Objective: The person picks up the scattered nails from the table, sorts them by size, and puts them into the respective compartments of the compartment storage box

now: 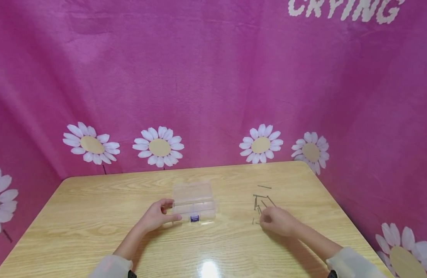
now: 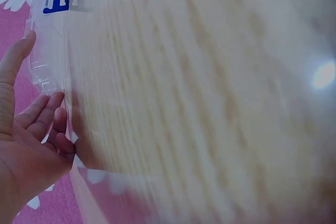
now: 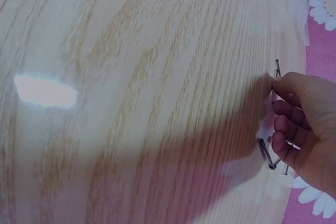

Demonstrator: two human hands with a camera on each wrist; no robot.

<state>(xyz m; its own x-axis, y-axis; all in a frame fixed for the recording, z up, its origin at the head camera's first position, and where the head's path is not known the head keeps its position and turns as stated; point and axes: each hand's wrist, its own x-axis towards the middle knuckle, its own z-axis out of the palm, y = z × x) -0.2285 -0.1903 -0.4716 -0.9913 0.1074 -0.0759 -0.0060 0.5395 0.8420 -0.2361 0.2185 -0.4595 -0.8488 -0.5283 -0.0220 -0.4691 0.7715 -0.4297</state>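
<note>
A clear plastic box [image 1: 203,212] with a dark blue latch [image 1: 194,218] stands on the table, its lid [image 1: 192,192] raised at the back. My left hand [image 1: 160,214] holds the box's left end, thumb along the front and fingers at the side. In the left wrist view those fingers [image 2: 52,100] meet the box's corner. To the right, several thin metal nails [image 1: 260,196] lie scattered. Over the nearest ones my right hand [image 1: 277,221] is lowered, thumb and forefinger pinching at a nail [image 3: 277,66]; its other fingers curl loosely, partly covering more nails [image 3: 266,155].
The wood-grain table [image 1: 112,200] has a rounded far edge. Behind it and at both sides hangs a pink cloth [image 1: 199,77] with daisies. One nail [image 1: 264,187] lies farther back, apart from the others. A bright light reflection shows near the table's front.
</note>
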